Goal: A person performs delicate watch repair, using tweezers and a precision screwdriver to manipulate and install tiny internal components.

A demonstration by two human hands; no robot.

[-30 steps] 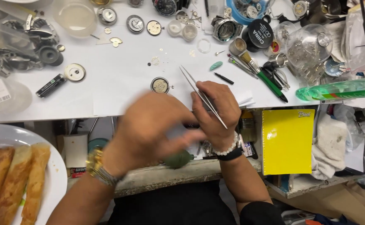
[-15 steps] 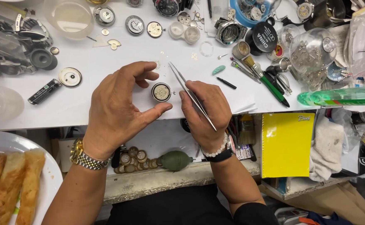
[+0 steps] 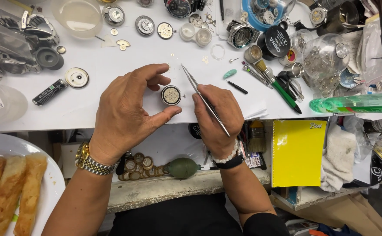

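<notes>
The left hand (image 3: 125, 109) has spread wider; its fingers (image 3: 156, 70) curl loosely around the watch movement (image 3: 171, 95) without gripping. Right hand (image 3: 215, 116) pinches tweezers (image 3: 204, 99) alongside; steady, gentle contact seems wise.

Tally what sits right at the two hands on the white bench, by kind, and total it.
Round watch movement, between the left hand thumb and fingers: 1
Metal tweezers, in the right hand: 1
Green dust blower, on the ledge below the hands: 1
Wristwatch, gold and silver, on the left wrist: 1
Total: 4
</notes>
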